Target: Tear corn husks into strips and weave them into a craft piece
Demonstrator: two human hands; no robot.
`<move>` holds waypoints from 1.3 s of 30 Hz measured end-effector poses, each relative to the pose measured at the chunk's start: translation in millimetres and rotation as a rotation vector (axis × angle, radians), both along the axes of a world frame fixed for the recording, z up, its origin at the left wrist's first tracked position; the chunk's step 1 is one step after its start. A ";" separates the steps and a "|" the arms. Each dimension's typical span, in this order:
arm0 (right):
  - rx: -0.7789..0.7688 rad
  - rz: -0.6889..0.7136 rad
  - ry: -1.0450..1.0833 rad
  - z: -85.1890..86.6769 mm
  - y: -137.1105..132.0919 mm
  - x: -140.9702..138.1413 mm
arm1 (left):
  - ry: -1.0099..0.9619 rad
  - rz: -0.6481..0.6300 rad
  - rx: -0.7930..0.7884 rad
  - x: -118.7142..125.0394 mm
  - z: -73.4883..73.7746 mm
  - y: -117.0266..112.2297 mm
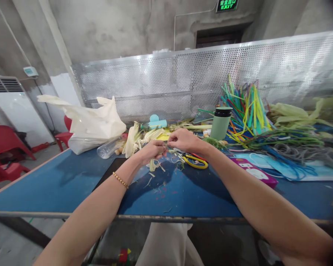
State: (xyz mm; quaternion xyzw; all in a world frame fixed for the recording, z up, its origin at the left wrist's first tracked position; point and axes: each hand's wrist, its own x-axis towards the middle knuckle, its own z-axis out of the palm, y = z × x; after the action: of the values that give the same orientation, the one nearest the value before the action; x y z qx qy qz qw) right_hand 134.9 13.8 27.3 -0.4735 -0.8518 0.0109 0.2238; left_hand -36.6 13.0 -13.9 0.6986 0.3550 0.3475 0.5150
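Both forearms reach out from the near table edge, with a beaded bracelet [120, 180] on the left wrist. Left hand [152, 150] is curled closed around a pale corn husk strip [154, 164], whose frayed end hangs below the fist. Right hand [183, 140] is just beside it, fingers pinched closed on the same strip's upper end; exact finger contact is too small to resolve. The strip is held just above the blue table [58, 184], over scattered husk scraps [158, 188]. Yellow-handled scissors [195, 162] lie on the table just right of the hands. A pile of corn husks [135, 138] lies behind the left hand, with a clear plastic bottle [111, 147] on its side and a white plastic bag [91, 123] further left. A green tumbler [221, 122] with a black lid stands upright behind the right hand. Coloured sticks [246, 107] fan out at right. A perforated metal panel [183, 81] backs the table.
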 end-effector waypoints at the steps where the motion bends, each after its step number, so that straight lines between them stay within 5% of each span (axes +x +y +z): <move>1: -0.033 -0.017 -0.028 0.2 -1.1 -1.3 | -0.009 0.007 -0.004 0.1 -0.1 0.6; 39: -0.038 -0.087 -0.005 -11.1 1.5 -9.9 | -0.161 0.171 -0.096 4.2 -4.0 4.4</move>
State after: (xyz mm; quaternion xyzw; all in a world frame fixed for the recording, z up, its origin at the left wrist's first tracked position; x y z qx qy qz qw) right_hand 124.9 15.2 16.2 -0.5142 -0.8307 0.0161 0.2129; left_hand -32.4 17.4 -17.9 0.6100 0.3869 0.4279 0.5431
